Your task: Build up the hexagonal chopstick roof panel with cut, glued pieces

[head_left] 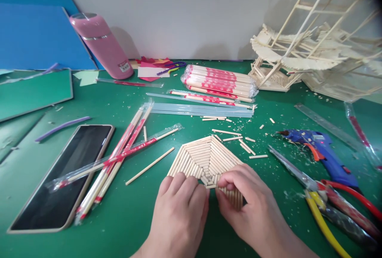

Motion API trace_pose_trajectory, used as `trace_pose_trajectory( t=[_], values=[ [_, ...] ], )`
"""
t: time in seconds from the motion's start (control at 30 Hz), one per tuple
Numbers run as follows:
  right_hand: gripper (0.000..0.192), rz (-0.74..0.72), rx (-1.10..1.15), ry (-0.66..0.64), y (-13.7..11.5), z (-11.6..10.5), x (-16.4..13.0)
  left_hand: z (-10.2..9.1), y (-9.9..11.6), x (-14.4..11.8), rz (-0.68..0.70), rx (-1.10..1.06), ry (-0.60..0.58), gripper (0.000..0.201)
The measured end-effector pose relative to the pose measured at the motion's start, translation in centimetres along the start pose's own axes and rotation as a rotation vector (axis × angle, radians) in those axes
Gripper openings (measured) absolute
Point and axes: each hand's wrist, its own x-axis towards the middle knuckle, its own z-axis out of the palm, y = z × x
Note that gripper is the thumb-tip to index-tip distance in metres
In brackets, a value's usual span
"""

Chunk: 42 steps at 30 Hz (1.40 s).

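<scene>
Over to the head view, the only one in play, looking down on a green counter (131, 226). Could go wrong right here, at the near middle of a fan-shaped panel of sticks (223, 154): could buckle, or shed a short piece, from too hard a squeeze on joins perhaps not firmly set. Could twist, too, from uneven pressure between left and right. Might run into the loose stick pieces (227, 132) just beyond the far edge with any push forward, and end up rocking on top. Out to the right, watch the blue glue gun (326, 150), nozzle aimed left: possibly hot, so a burn to fear from a careless reach. Just nearer, mind the long-bladed tool (292, 166), tip toward the panel; could nick a knuckle on a wide sweep.

Now for positions. Lying straight ahead of both hands and partly under them: the panel. On the near-left edge, the left hand (180, 206), curled with knuckles up; can't make out anything pinched beneath, so can't tell. On the near-right part, the right hand (247, 194), thumb and forefinger brought close, apparently pinching the panel and hiding some of the sticks. Between the two, a short stick (210, 186) in plain sight. Well apart on the left, wrapped chopsticks (119, 158) and a phone (50, 206), clear of both hands.
</scene>
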Motion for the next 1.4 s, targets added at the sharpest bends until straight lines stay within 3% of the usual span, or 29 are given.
trace_pose_trajectory(
  t=[0.27,0.57,0.93,1.2,1.4],
  values=[
    [0.014,-0.012,-0.006,0.018,0.1,0.1,-0.1,0.0,0.0,-0.1,-0.009,-0.002,-0.056,0.024],
    [0.015,-0.013,-0.017,0.026,0.1,0.1,0.0,1.2,-0.1,-0.6,-0.038,-0.035,0.025,0.028],
    [0.013,-0.136,-0.082,-0.045,0.6,-0.2,-0.2,-0.4,0.2,0.1,-0.082,-0.013,-0.013,0.023],
    [0.008,-0.128,-0.133,-0.114,0.3,-0.1,-0.4,-0.5,0.3,-0.1,-0.088,-0.011,-0.05,0.022],
    [0.013,-0.142,-0.13,-0.072,0.1,-0.3,-0.2,-1.1,0.4,-0.5,-0.082,-0.024,0.019,0.018]
  ],
)
